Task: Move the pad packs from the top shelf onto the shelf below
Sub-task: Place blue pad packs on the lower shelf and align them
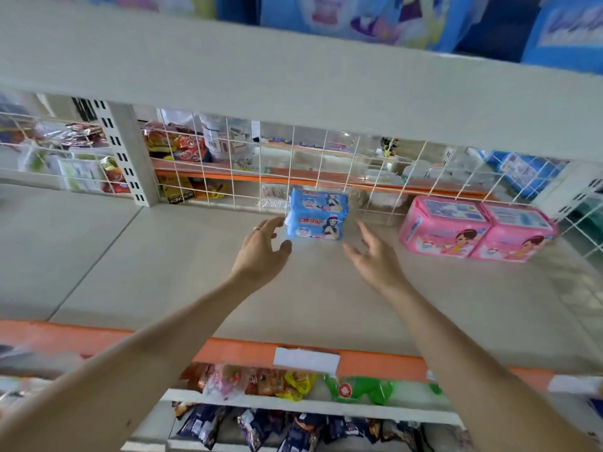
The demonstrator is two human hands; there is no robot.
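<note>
Two small blue pad packs point(317, 218) stand stacked on the grey lower shelf point(182, 275), against the wire grid at the back. My left hand point(261, 252) is just left of them, fingers spread, a fingertip close to or touching the lower pack. My right hand point(375, 256) hovers open a little to their right, holding nothing. Two pink pad packs point(476, 228) sit side by side at the right of the same shelf. More blue packs point(375, 17) show blurred on the top shelf above its grey front edge point(293, 79).
A white wire grid point(261, 171) closes the shelf's back, with snack goods behind it. An upright slotted post point(127, 158) stands at the left. The orange shelf lip point(248, 350) carries a white label; snack bags fill the shelves beneath.
</note>
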